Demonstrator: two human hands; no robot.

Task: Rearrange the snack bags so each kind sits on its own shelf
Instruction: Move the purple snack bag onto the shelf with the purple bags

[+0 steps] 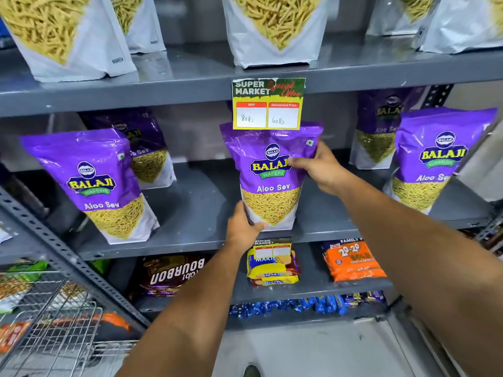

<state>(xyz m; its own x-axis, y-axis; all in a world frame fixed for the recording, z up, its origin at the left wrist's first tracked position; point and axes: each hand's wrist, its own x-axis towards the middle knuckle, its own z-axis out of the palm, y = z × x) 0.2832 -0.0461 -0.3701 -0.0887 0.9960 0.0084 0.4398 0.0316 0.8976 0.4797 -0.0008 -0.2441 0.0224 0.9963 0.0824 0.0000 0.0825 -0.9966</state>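
**Grey metal shop shelving with a purple Aloo Sev bag held in both hands**

Grey steel shelving fills the view. On the middle shelf (190,213), at its centre and near the front edge, a purple-and-white plastic Aloo Sev snack bag (272,180) stands upright. The left hand (242,227) grips its lower left corner, thumb across the white base. The right hand (318,165) clasps its upper right side, fingers laid over the printed logo. Both hands are thus closed on the same bag.

A yellow-and-green paper price tag (268,103) hangs from the edge of the shelf above and overlaps the bag's top. On the same middle shelf stand further purple bags of the same print: one front left (92,183) with another behind it (144,148), and one front right (432,159) with another behind it (381,129).

The upper shelf (190,69) carries white pouches with yellow sev showing (275,25).

The lower shelf holds a dark brown Bourbon biscuit pack (171,273), a yellow Marie biscuit pack (272,270) and an orange cookie pack (352,261). A wire shopping basket (54,327) sits at lower left.
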